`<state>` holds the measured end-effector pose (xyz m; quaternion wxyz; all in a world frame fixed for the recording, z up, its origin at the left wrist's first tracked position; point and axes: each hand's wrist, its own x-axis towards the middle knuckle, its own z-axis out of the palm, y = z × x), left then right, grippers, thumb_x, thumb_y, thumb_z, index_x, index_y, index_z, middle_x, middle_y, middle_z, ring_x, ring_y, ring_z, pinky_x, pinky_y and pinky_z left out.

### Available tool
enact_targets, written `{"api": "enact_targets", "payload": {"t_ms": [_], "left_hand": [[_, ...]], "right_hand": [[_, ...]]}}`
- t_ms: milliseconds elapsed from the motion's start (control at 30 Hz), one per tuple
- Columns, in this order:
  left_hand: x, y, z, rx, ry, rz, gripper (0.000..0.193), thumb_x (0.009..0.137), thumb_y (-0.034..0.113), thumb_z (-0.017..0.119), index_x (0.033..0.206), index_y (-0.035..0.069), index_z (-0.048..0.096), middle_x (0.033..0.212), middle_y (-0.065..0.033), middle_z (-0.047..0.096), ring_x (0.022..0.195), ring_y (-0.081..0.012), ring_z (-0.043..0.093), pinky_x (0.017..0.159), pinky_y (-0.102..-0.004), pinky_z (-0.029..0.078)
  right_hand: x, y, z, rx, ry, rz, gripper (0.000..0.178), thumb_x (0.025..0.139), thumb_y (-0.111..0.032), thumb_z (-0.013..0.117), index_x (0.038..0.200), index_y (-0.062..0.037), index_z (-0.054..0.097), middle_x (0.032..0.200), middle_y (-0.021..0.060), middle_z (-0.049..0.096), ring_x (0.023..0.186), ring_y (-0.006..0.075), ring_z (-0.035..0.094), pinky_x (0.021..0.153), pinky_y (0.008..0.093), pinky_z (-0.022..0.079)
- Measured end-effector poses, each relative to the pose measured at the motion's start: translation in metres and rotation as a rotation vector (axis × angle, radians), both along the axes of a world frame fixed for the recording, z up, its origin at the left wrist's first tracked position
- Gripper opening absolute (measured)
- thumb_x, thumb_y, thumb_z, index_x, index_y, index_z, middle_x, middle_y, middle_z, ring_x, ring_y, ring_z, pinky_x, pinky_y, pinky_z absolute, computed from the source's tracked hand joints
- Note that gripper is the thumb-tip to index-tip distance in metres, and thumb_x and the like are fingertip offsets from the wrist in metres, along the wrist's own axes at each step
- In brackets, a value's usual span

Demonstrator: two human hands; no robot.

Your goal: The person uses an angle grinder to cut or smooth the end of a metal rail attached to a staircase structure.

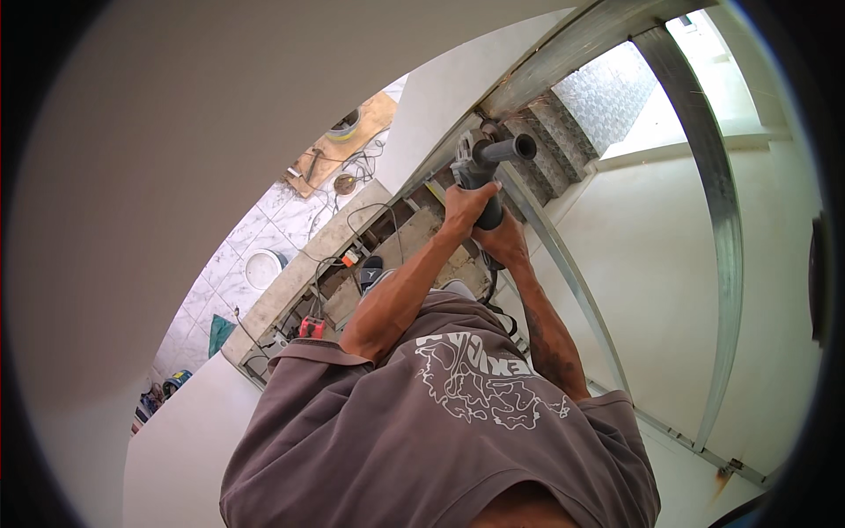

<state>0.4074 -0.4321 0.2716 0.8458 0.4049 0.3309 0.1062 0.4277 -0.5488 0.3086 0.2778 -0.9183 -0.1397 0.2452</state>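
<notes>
Gripping the grinder [475,167] with left hand [466,208] and right hand [504,240]; could lose control from kickback against the far metal beam [554,67].

Brown shirt [387,422]: white block capitals [466,349] across front, inverted from the wearer's viewpoint, some letters lost in folds. White outline graphic [493,387] adjoins them, on the shirt's collar side. Beyond the shirt's hem, to its left: dark slipper [371,265], small pale emblem [370,276], details too small to make out.
</notes>
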Motion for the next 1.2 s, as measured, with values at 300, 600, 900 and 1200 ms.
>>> {"api": "enact_targets", "payload": {"t_ms": [300, 600, 900, 1200], "left_hand": [[-0.004, -0.005, 0.005, 0.024, -0.026, 0.021, 0.037, 0.075, 0.021, 0.082, 0.097, -0.006, 0.071, 0.089, -0.0081, 0.069, 0.075, -0.016, 0.066, 0.069, -0.0313, 0.053], [-0.001, -0.012, 0.004, 0.036, 0.042, -0.001, 0.038, 0.074, 0.022, 0.083, 0.097, -0.007, 0.071, 0.09, -0.0089, 0.07, 0.077, -0.0161, 0.066, 0.07, -0.0314, 0.053], [0.005, -0.013, -0.001, 0.036, 0.072, -0.001, 0.039, 0.074, 0.022, 0.082, 0.099, -0.006, 0.071, 0.091, -0.0091, 0.07, 0.077, -0.0162, 0.066, 0.071, -0.0315, 0.053], [0.004, -0.013, 0.003, 0.026, 0.013, 0.024, 0.036, 0.074, 0.02, 0.081, 0.099, -0.004, 0.071, 0.09, -0.0079, 0.07, 0.077, -0.0155, 0.066, 0.071, -0.0308, 0.053]], "right_hand": [[-0.002, -0.006, 0.006, 0.017, 0.008, 0.016, 0.075, 0.064, -0.044, 0.084, 0.117, 0.0047, 0.06, 0.106, 0.0244, 0.07, 0.105, 0.0374, 0.069, 0.088, 0.0422, 0.053], [0.002, -0.014, 0.0, 0.032, -0.002, 0.02, 0.073, 0.064, -0.044, 0.084, 0.113, 0.0059, 0.061, 0.103, 0.0257, 0.07, 0.102, 0.039, 0.069, 0.086, 0.043, 0.053], [0.006, -0.012, 0.007, 0.016, 0.029, 0.021, 0.074, 0.064, -0.044, 0.084, 0.113, 0.0053, 0.061, 0.103, 0.0244, 0.07, 0.101, 0.0376, 0.07, 0.085, 0.043, 0.054], [0.009, -0.013, 0.004, -0.002, 0.011, 0.041, 0.075, 0.064, -0.046, 0.084, 0.114, 0.005, 0.061, 0.104, 0.0246, 0.07, 0.103, 0.0374, 0.069, 0.086, 0.0432, 0.054]]}}
